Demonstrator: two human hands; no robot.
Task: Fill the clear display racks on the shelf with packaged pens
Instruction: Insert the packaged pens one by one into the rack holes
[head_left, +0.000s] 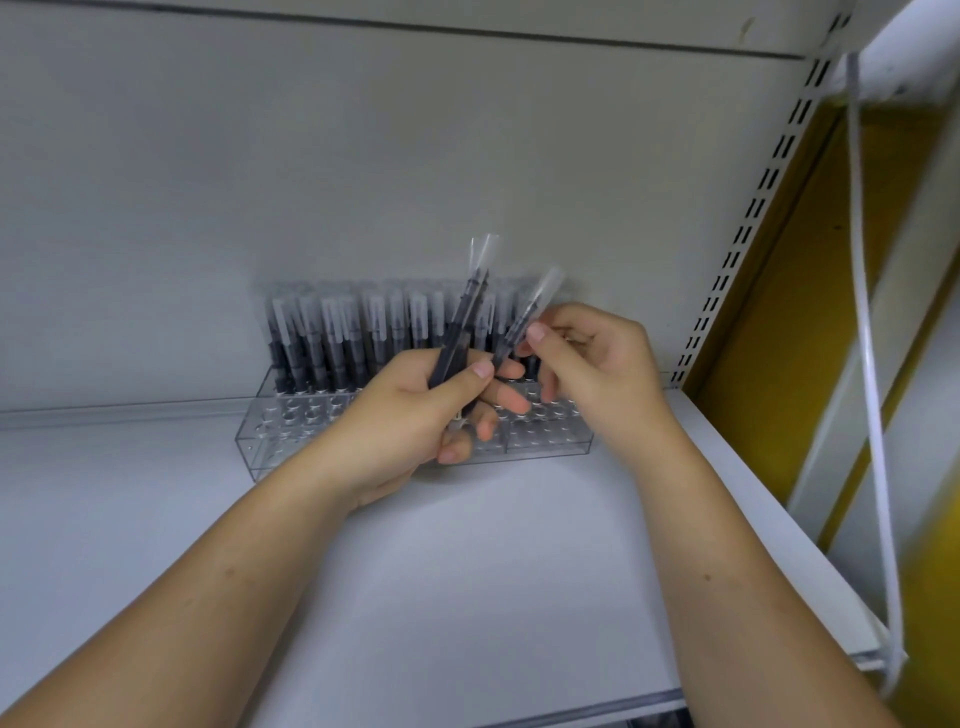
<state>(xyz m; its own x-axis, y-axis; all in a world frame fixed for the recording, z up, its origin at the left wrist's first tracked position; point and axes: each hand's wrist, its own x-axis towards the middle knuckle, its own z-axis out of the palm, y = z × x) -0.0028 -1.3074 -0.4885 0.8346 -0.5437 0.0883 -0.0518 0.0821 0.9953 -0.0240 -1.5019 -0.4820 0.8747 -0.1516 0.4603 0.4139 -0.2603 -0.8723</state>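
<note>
While the rack (291, 441) sits on the shelf (467, 571), back rows filled, front holes empty, I log: roughly half done; left hand (410, 415) grips spare pens (460, 332); right hand (587, 364) pinches one pen (519, 322)

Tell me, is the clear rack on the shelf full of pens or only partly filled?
Partly filled. Packaged pens stand in the back rows of the clear rack, while the visible front holes are empty.

Bare shelf (156, 519) left of rack (291, 447)
</note>
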